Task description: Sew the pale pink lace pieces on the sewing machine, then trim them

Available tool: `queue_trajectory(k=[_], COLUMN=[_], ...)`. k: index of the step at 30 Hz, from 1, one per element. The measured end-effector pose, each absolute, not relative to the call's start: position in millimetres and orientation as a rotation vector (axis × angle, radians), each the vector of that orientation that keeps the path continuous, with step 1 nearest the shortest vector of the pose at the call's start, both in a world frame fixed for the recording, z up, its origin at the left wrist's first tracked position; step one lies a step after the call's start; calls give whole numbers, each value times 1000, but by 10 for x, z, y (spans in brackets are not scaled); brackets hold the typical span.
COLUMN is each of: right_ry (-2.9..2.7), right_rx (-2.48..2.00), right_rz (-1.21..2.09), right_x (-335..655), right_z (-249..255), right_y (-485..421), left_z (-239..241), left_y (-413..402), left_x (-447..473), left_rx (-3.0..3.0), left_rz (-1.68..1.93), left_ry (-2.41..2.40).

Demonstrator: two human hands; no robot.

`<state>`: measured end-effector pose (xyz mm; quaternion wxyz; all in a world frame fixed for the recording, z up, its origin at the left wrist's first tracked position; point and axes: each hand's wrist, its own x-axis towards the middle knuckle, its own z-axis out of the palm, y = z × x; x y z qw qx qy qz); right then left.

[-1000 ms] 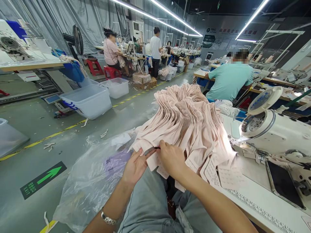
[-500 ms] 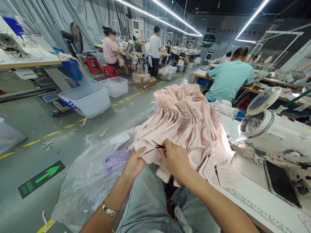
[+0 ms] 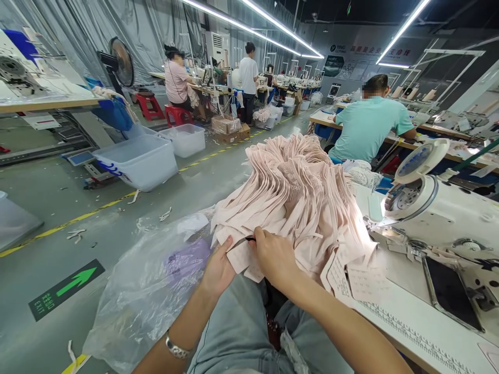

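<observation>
A large heap of pale pink fabric pieces [image 3: 288,187], stacked in many layers, lies over the table's corner and toward my lap. My left hand [image 3: 219,267] pinches the near edge of one pink piece [image 3: 238,258] between thumb and fingers. Close beside it, my right hand [image 3: 276,258] is closed around small black thread snips [image 3: 250,239]. Only their dark tips show, against the fabric by my left hand; the rest is hidden in my fist. A printed pink piece [image 3: 364,283] hangs at the heap's right side.
A white sewing machine [image 3: 460,208] stands at the right, with a phone [image 3: 452,293] on the table by a printed ruler [image 3: 405,332]. Clear plastic sheeting [image 3: 136,291] covers floor at my left. Plastic bins [image 3: 140,161] stand beyond. A co-worker [image 3: 370,124] sits ahead right.
My right hand has shifted slightly left with the snips, and their blades show less. My left hand has turned a little, the fabric edge still in it. The co-worker ahead has turned their head.
</observation>
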<state>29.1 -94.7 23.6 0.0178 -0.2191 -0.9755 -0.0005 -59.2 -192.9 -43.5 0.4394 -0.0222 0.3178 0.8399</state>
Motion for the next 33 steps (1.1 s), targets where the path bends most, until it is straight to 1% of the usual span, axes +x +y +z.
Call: queue_trajectory(k=[2,6,7,9,12,15,18,24,27,29,31,33], right_ry=[-3013,-2993,-2984,-2936,-2822,-2810,-2866,-2972,-2999,-3000,-2990,-2970], right_rx=[-681,-704,-712,-723,-705,-723,-755,-723,-724,-729,-735,-736], right_rz=[-23,15,41,110,200,211,204,116,76,53,36,47], right_x=[272,285,308,375,497,571,565,450,380,341,326,346], right_z=[194,173,181,200,215,212,220,252,214,175,144,137], right_y=[-912,-856,-852,-857,-886,-918,-942,-942,-906,-876,-850,-838], left_z=[-494,-567,-568,-550,-495,-445,-418,-431,-506,-571,-623,-637], left_y=[-1961,-2004,-2003,-1987,-1952,-1940,-1949,-1963,-1965,-1969,-1970,-1963], left_x=[-550,-525,-542,-598,-686,-714,-696,-651,-504,-359,-246,-228], left_rx=[15,202,206,139,-16,-83,-107,-156,-181,-95,39,91], left_rz=[2026,1683,1655,1760,2000,2045,2082,2075,2015,1937,1844,1838], left_ry=[800,1010,1061,1084,931,790,760,754,736,737,816,948])
